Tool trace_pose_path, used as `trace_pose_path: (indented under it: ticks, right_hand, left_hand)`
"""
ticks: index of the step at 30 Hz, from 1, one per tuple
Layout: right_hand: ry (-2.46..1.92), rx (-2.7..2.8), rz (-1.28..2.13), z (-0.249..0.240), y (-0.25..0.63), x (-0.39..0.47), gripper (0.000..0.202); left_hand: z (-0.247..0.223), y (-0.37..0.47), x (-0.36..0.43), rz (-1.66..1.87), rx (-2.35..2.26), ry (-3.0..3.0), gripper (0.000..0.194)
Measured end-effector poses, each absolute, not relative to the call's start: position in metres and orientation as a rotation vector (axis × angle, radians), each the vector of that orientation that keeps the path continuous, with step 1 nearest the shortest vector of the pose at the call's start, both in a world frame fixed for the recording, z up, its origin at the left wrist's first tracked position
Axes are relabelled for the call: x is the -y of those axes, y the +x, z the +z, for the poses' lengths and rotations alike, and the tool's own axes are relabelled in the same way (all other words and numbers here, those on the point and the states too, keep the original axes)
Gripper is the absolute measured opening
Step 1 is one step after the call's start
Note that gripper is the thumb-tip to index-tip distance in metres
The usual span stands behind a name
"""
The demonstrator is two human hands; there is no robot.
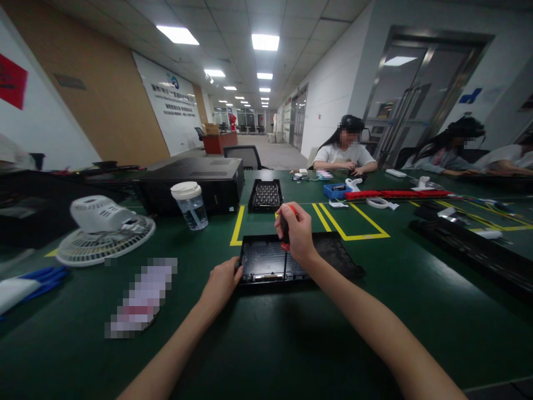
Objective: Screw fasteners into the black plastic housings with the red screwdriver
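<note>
In front of me a shallow black plastic panel [328,256] with raised edges lies on the green table. My right hand [296,230] is closed around the red and black handle of a screwdriver [285,245]. The shaft stands nearly upright, its tip down at the panel's near edge, where a small metal strip shows; whether it sits in a screw is too small to tell. At the panel's left end my left hand [226,276] grips the edge, thumb on the near side and the other fingers partly hidden.
Beyond the panel sits a black tray [265,195] of small parts. On the left are a lidded water cup [190,208], a large black case [191,180] and a white fan head [104,228]. A long black housing [470,261] lies right; a blue box [336,190] stands farther back, near seated people.
</note>
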State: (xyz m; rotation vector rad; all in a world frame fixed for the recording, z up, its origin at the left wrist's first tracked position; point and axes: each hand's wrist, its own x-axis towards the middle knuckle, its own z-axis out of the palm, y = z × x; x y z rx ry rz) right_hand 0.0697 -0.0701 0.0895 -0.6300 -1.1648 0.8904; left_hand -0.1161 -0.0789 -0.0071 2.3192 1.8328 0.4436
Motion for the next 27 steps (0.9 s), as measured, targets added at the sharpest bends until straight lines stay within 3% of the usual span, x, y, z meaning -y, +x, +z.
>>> trace_pose_path:
  ticks: [27]
  right_hand:
    - [-0.833,1.05,0.616,0.0896,0.0625,0.0794,0.021]
  left_hand:
    - [-0.0059,-0.1154,0.0792,0.457,-1.826,2.331,0.031]
